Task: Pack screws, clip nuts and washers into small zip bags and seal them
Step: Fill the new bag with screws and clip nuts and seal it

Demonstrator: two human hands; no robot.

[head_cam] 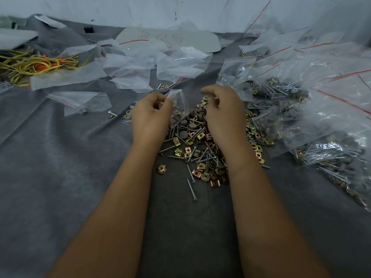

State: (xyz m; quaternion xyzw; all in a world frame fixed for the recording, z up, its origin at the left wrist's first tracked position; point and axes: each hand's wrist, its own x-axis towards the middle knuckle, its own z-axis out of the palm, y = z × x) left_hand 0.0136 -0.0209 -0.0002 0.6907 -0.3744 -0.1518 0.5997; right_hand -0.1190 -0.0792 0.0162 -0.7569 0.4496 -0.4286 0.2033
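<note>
Covering floor: grey cloth (60, 177); white wall (140, 11) behind.

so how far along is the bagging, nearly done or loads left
Well under way, not nearly done. Done: filled bags with red zip strips are heaped at the right. In hand: the left hand pinches a small clear bag while the right hand hovers with curled fingers over the loose pile of screws, clip nuts and washers. Left: that pile, plus empty bags behind.
</note>
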